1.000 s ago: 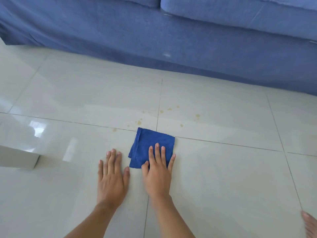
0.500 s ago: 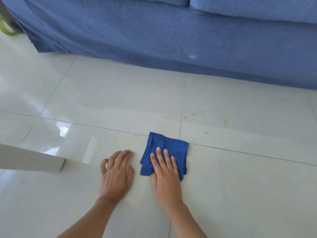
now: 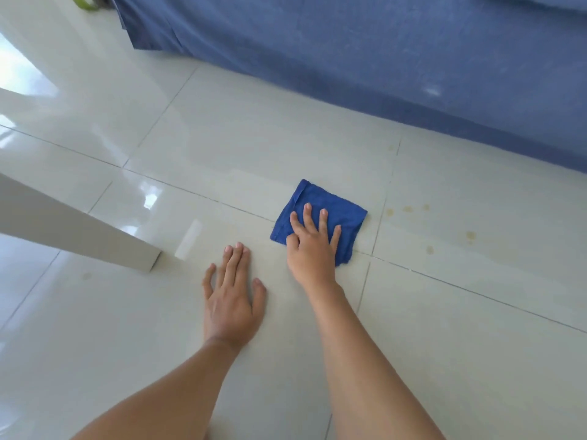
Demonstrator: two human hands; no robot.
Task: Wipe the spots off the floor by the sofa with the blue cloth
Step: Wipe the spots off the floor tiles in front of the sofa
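cloth (image 3: 330, 214) royal blue | sofa (image 3: 381, 58) denim blue | spots (image 3: 408, 209) yellowish-brown

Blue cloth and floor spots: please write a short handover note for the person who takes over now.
Right hand: flat on the blue cloth, fingers spread, pressing it to the floor.
Left hand: flat on bare tile beside it, holding nothing.
Cloth: folded, lying over a grout crossing, in front of the blue sofa.
Done: no yellowish spots visible left of the cloth.
Left: yellowish spots to the right of the cloth, plus a faint one nearer the sofa. Wipe rightward.
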